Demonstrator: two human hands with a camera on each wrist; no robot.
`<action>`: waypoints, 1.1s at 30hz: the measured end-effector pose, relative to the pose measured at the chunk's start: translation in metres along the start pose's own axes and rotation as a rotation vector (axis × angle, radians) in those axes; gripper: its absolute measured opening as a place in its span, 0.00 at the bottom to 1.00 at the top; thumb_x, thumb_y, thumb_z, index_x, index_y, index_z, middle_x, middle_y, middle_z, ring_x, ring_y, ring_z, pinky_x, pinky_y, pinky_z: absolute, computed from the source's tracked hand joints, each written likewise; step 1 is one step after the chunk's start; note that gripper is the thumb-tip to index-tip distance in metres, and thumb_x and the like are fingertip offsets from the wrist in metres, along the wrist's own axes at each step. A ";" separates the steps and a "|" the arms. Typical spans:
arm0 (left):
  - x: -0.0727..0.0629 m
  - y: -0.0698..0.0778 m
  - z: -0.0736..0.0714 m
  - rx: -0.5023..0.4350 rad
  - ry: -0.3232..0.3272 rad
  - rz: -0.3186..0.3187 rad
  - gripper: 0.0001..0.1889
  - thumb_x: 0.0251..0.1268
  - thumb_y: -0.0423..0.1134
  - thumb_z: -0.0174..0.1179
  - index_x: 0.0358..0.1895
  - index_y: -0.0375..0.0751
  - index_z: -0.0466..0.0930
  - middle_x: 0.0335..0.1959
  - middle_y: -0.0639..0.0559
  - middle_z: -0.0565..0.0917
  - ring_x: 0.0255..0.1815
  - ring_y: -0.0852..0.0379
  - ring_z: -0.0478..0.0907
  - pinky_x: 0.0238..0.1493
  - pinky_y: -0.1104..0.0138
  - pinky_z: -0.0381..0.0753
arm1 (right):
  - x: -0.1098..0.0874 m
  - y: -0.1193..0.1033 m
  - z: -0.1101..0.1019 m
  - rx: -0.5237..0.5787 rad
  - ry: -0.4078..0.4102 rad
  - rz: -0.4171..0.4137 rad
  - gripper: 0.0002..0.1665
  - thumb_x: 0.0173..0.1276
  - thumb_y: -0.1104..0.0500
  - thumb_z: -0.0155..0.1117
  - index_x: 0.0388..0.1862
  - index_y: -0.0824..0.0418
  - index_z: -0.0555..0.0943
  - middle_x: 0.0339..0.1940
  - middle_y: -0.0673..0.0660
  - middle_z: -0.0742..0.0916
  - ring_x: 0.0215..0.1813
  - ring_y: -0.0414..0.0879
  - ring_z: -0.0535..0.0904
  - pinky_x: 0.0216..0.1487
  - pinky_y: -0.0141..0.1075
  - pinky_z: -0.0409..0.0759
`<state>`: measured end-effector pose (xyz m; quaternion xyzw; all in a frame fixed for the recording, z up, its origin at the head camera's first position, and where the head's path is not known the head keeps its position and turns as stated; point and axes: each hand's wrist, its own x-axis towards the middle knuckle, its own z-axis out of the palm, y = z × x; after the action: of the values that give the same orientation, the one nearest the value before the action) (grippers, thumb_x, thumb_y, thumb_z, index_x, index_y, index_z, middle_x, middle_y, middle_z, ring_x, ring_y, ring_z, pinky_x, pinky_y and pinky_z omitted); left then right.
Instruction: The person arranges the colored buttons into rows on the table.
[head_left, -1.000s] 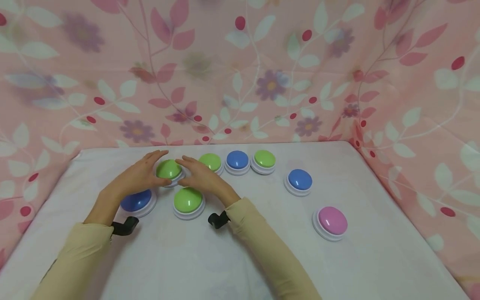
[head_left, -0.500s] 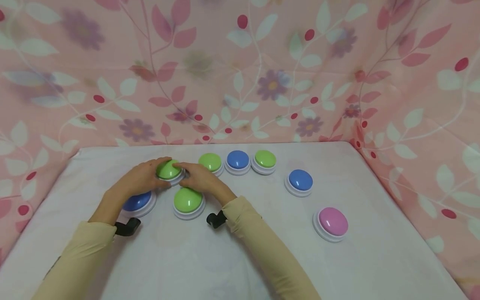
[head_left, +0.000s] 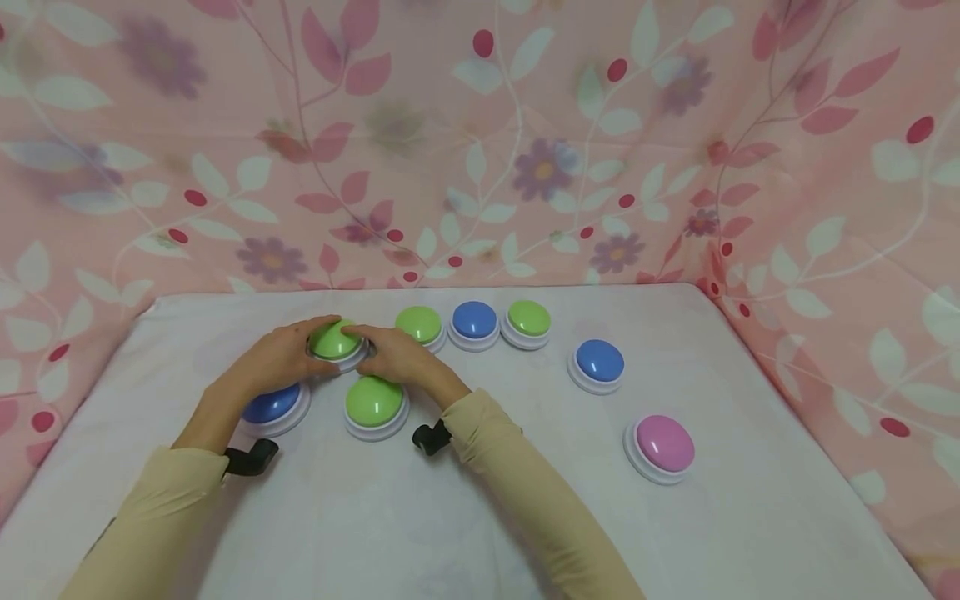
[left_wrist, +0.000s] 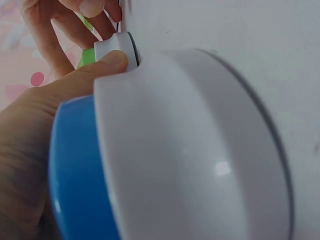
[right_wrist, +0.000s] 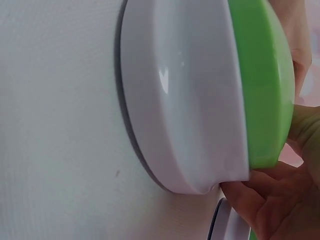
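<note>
While the left hand (head_left: pixel 279 358) curves round the left side of the held green button (head_left: pixel 333 340), thumb on the white base, the right hand (head_left: pixel 402 357) grips the same button from its right side. Button sits flat on the white-covered bench (head_left: pixel 367 517), toward the back left. Just in front of it: a near green button (head_left: pixel 373 402). Beside that, partly hidden under the left hand, a left blue button (head_left: pixel 272 406). Right of the grip, a back row: middle green button (head_left: pixel 417 323), back blue button (head_left: pixel 474 320), right-hand green button (head_left: pixel 528 317), set close together. Well apart to the right: outer blue button (head_left: pixel 599 361), and nearer the front, pink button (head_left: pixel 665 443). Floral cloth (head_left: pixel 480 150) hangs behind the bench.
</note>
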<state>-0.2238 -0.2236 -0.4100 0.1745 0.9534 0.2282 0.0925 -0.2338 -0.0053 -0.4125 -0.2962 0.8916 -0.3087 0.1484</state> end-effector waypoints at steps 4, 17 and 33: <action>-0.001 -0.001 0.000 -0.022 0.011 0.016 0.44 0.58 0.53 0.70 0.76 0.43 0.60 0.69 0.31 0.69 0.67 0.31 0.68 0.64 0.36 0.64 | -0.001 -0.001 -0.001 -0.001 -0.007 0.001 0.39 0.69 0.60 0.64 0.77 0.49 0.63 0.74 0.52 0.73 0.67 0.41 0.71 0.67 0.32 0.69; -0.006 -0.007 -0.007 -0.088 0.021 0.002 0.43 0.61 0.61 0.64 0.75 0.45 0.62 0.68 0.27 0.68 0.67 0.27 0.67 0.63 0.34 0.65 | -0.001 0.001 -0.002 -0.028 -0.001 -0.017 0.42 0.70 0.56 0.66 0.79 0.46 0.60 0.71 0.52 0.75 0.61 0.41 0.74 0.64 0.30 0.70; -0.016 0.006 -0.012 -0.117 0.137 0.034 0.38 0.63 0.61 0.64 0.71 0.43 0.69 0.69 0.31 0.70 0.64 0.28 0.71 0.59 0.37 0.71 | -0.007 0.002 -0.007 0.033 0.145 -0.058 0.38 0.70 0.52 0.66 0.77 0.45 0.64 0.71 0.48 0.75 0.60 0.39 0.74 0.60 0.28 0.71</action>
<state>-0.2108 -0.2293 -0.3949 0.1688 0.9394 0.2965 0.0333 -0.2329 0.0035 -0.4077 -0.2963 0.8859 -0.3480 0.0794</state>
